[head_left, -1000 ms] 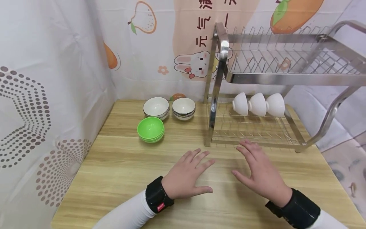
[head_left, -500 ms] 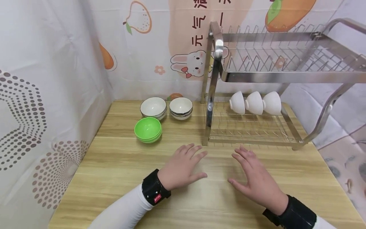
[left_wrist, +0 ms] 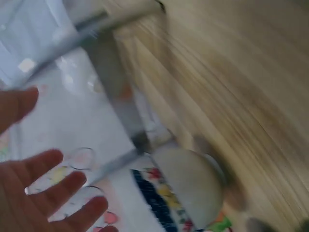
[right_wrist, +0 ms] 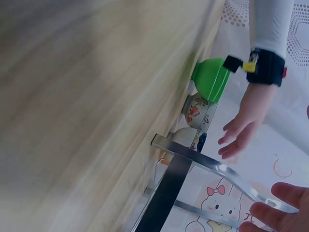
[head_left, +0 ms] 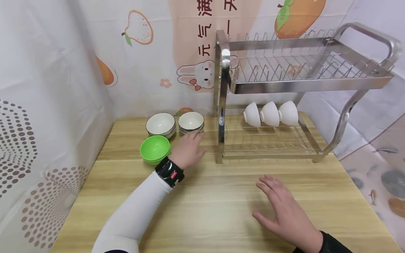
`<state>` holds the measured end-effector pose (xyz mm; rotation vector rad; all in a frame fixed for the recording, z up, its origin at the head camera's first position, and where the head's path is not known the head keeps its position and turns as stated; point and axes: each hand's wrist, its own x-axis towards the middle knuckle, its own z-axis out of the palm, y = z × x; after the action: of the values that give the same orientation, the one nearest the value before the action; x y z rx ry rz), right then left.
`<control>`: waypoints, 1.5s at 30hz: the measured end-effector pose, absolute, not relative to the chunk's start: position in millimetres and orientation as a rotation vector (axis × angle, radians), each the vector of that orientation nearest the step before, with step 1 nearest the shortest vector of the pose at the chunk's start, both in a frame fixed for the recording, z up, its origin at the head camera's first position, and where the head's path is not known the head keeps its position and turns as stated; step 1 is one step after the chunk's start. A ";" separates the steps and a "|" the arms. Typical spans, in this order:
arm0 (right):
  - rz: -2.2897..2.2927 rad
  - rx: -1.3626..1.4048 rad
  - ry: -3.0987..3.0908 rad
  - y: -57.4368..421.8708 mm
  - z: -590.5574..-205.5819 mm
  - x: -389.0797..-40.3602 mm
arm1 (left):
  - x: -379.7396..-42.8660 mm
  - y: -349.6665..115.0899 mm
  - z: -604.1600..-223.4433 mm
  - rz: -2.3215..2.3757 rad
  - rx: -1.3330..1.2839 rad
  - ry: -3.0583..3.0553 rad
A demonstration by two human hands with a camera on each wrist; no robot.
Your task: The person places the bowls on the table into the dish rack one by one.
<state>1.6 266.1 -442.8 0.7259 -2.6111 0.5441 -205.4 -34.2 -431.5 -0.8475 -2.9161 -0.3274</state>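
Note:
My left hand reaches over the table with fingers spread and nothing in them, its fingertips close to the front of the small white bowls. In the left wrist view, blurred, a patterned bowl stands beyond the spread fingers. A stack of green bowls sits just left of this hand, and larger dark-rimmed white bowls stand behind that stack. Over the table's right front, my right hand holds nothing, its fingers loosely extended and thumb apart.
A two-tier metal dish rack stands at the back right of the wooden table. Three white cups lie tilted in a row on its lower tier. A printed curtain hangs behind the table.
My left hand has moved forward to the bowls from the middle of the table. The right hand stays nearly in place, while the head view has shifted somewhat to the right.

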 end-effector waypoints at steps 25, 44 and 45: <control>0.569 0.757 -2.643 268.3 -452.5 17.6 | -290.9 -29.6 -454.4 -0.093 -0.581 -3.071; 0.575 0.753 -2.649 268.9 -457.0 22.4 | -287.6 -31.9 -453.0 -0.255 -0.584 -3.021; 0.576 0.752 -2.647 268.7 -456.6 22.5 | -287.1 -31.6 -453.1 -0.244 -0.586 -3.005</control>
<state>22.5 268.7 -456.6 0.7525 -2.6466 0.5765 -287.1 -31.6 -453.1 -0.5865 -3.0045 -0.2443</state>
